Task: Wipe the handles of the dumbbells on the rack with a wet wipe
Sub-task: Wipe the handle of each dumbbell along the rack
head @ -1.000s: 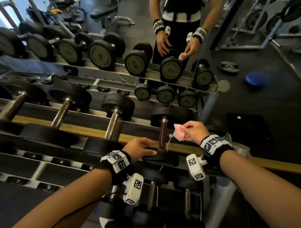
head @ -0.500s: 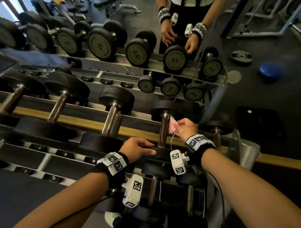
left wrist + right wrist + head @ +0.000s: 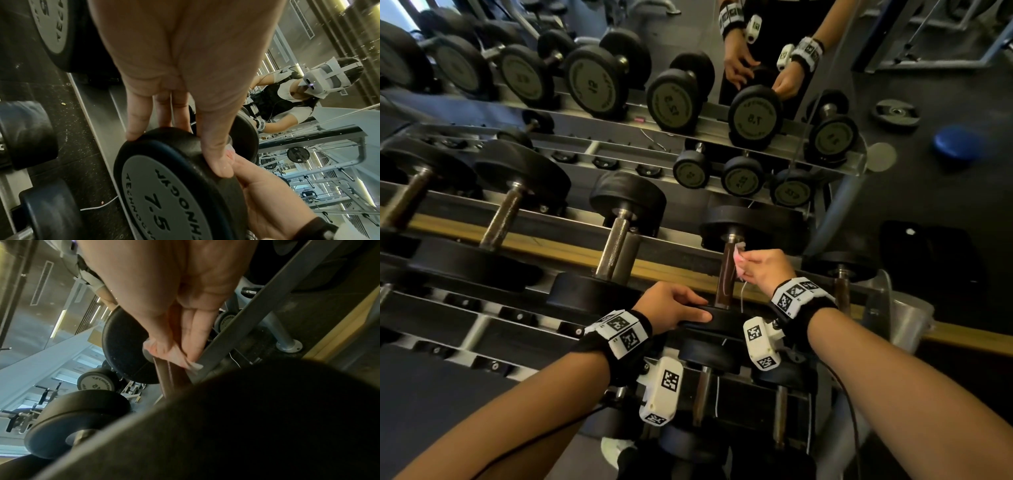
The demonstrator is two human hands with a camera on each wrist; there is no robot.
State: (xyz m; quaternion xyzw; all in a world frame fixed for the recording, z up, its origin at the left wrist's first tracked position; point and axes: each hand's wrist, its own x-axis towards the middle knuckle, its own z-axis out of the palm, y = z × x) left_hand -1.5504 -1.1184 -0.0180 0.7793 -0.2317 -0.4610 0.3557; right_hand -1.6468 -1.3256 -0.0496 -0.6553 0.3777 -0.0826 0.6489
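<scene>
A 7.5 dumbbell lies on the rack's top tier, with a dark brown handle (image 3: 725, 277) and a near head (image 3: 726, 320). My left hand (image 3: 688, 306) grips that near head; in the left wrist view its thumb and fingers (image 3: 179, 142) straddle the rim of the head (image 3: 164, 186). My right hand (image 3: 751, 265) pinches a pink wet wipe (image 3: 739, 258) against the upper part of the handle, close to the far head (image 3: 753, 222). The right wrist view shows the wipe (image 3: 164, 352) pressed onto the handle (image 3: 168, 378) under the fingers (image 3: 193, 340).
More dumbbells line the tier to the left, the nearest (image 3: 616, 246) beside my left hand, and one (image 3: 840, 284) to the right. Smaller dumbbells (image 3: 702, 387) sit on the tier below. A mirror behind the rack reflects everything. A wooden strip (image 3: 551, 246) runs behind the rack.
My right hand has carried the wipe left and away from me, onto the handle's upper end. My left hand has stayed on the near head.
</scene>
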